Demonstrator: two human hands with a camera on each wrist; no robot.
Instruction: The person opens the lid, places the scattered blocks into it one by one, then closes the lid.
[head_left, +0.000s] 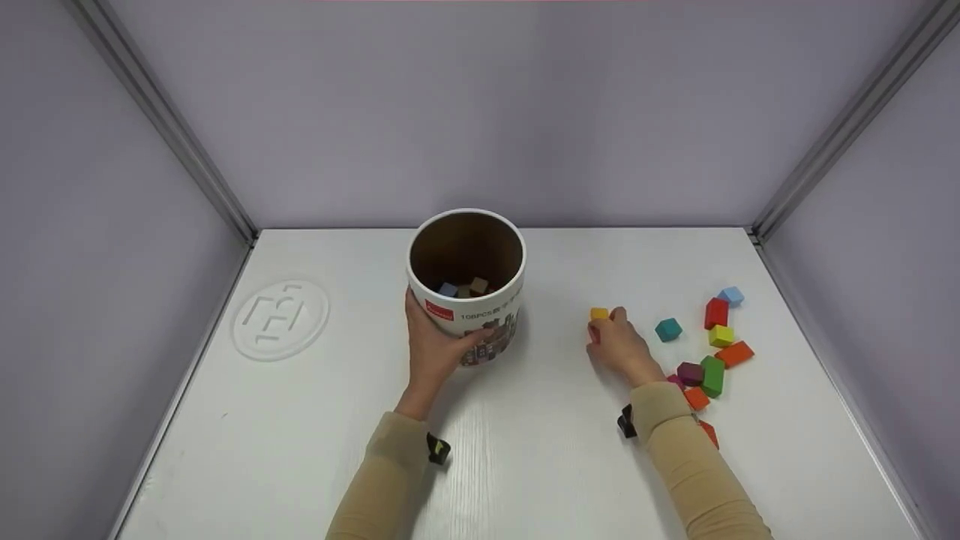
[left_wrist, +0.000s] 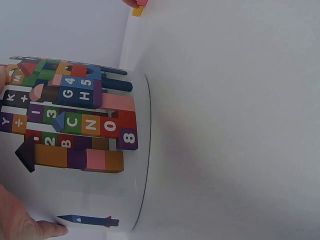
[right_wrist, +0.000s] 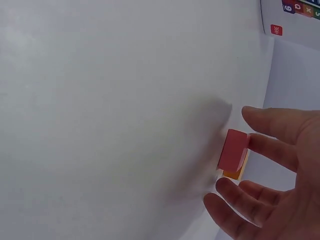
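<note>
The left hand (head_left: 433, 352) wraps its fingers round the near side of the white tub (head_left: 466, 283), thumb on the printed label; the tub stands upright and open on the table (head_left: 540, 465), a few blocks lying at its bottom. Off to the right, well apart from the tub, the right hand (head_left: 619, 346) has its fingers curled over a red block (right_wrist: 233, 150), pinching it by its flat faces; an orange block (head_left: 598, 313) sits just beyond the fingertips, touching or nearly so; I cannot tell which. To the right of that hand lies a loose scatter: a teal cube (head_left: 667, 329) nearest, then a red brick (head_left: 716, 313), a yellow cube (head_left: 721, 335), a green brick (head_left: 712, 376) and a purple block (head_left: 690, 373) close by the wrist. The red block looks like painted wood, I'd say: light, rigid, smooth and a touch slippery, unlikely to break; a pinch across two opposite flat faces seems the surest hold; the tub looks like thin card, light and easily tipped, best steadied low on its wall.
</note>
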